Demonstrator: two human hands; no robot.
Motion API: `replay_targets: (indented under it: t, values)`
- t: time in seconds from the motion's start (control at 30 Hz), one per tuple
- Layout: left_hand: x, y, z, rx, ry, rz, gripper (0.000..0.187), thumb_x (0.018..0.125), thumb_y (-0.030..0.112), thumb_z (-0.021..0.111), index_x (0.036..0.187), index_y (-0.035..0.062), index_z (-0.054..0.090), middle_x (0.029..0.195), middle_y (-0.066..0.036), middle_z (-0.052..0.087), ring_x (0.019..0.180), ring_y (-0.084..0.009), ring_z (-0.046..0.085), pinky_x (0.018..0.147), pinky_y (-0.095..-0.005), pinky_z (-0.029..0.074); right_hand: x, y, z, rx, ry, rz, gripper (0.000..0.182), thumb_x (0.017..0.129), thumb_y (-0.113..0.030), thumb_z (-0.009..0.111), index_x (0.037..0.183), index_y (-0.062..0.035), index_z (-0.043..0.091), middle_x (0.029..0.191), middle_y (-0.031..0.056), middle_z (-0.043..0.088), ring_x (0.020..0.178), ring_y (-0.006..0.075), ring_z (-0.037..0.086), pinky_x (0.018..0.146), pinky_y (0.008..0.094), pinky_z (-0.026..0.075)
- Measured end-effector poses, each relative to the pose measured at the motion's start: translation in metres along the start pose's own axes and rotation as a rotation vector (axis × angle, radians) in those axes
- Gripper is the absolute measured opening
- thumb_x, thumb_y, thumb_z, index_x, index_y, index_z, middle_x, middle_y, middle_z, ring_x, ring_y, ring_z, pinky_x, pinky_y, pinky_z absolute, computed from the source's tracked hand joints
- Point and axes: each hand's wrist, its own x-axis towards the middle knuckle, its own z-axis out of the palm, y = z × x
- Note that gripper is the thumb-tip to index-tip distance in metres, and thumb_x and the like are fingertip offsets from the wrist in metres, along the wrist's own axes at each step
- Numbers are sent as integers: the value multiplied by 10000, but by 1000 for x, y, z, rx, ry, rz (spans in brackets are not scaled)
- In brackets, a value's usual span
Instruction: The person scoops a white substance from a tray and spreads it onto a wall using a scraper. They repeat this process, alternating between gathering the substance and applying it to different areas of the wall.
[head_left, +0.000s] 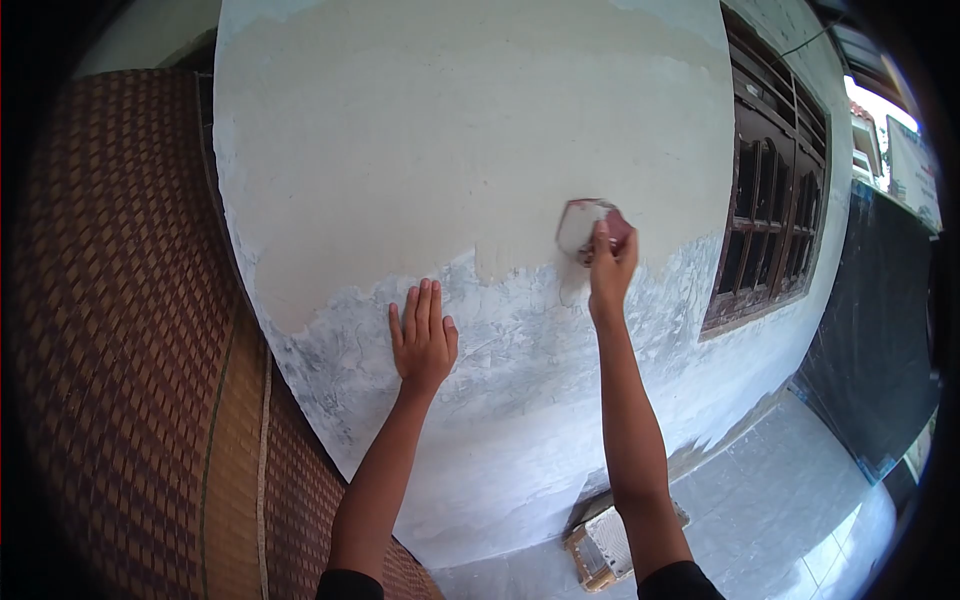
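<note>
My left hand point(424, 335) lies flat on the wall point(450, 150), its fingers pointing up, over a patchy white and grey area. Higher and to the right, my right hand point(612, 262) grips a reddish-brown sheet point(618, 228) with a whitish face, which looks like sandpaper and is blurred at its edges. The sheet is at the wall surface, near the border between the smooth cream upper part and the rough whitish lower part. My right thumb shows on the near side of the sheet.
Woven brown matting point(120, 300) stands along the left. A dark wooden window point(775, 180) is set in the wall at the right, with a dark panel point(870, 330) beyond. Below, a whitish box-like object point(608, 540) rests on the tiled floor point(760, 500).
</note>
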Motion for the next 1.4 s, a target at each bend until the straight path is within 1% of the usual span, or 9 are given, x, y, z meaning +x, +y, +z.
replay_targets:
  t: [0.17,0.33,0.5,0.63,0.83,0.93,1.1,1.3,1.4]
  values:
    - [0,1,0,-9,-3,-3,518,956,206,436,1443,29,410,1483,-101,409,1408,-253,328,1177,-519,179,-10,-3,6,-216,-321,-145,221,956,-225,627,1070,-38,593,883,35,622,747,89,524,637,256,458]
    - [1,1,-1,-6,2,-4,520,955,201,437,1445,32,405,1481,-99,412,1406,-251,333,1180,-518,172,1,2,-13,-104,19,-23,231,961,-221,617,1088,-30,589,917,57,624,782,117,581,653,246,486]
    - [1,1,0,2,3,-4,510,963,208,428,1441,33,412,1476,-97,418,1402,-247,340,1177,-518,183,-28,6,5,-321,-274,-95,367,937,-310,647,1089,13,561,870,79,635,759,130,578,685,298,488]
    - [0,1,1,12,0,-2,504,970,215,418,1441,38,417,1477,-95,417,1403,-245,339,1174,-519,193,-19,3,-7,-125,33,-3,312,945,-279,636,1080,-5,570,934,79,614,783,120,578,663,282,516]
    - [1,1,0,10,1,-3,504,967,215,418,1439,38,423,1478,-94,417,1404,-243,338,1173,-520,194,-38,-1,4,-362,-220,-79,303,951,-275,633,1076,-8,564,927,68,604,753,127,540,687,285,493]
    - [0,1,2,-2,0,-7,509,964,208,425,1443,38,416,1481,-95,414,1403,-245,340,1172,-521,195,-25,7,-11,-93,88,42,282,958,-256,622,1090,-13,565,937,66,601,834,137,546,731,288,485]
    - [2,1,1,-3,6,-3,508,960,201,432,1440,37,421,1478,-96,418,1397,-249,350,1171,-521,195,-34,9,-4,-330,-193,-25,286,963,-270,621,1083,-15,572,954,77,613,864,162,564,774,312,478]
    - [1,1,2,4,12,-4,511,954,200,445,1436,31,425,1474,-99,424,1397,-251,351,1171,-518,196,-22,12,-22,88,60,96,326,970,-271,615,1155,-15,535,995,65,598,854,116,566,692,267,497]
    - [2,2,1,-5,9,-1,513,952,199,451,1435,28,426,1472,-100,425,1399,-252,349,1170,-519,197,-27,21,-14,-235,-169,-57,266,969,-267,617,1075,-32,554,910,52,590,813,107,558,657,263,485]
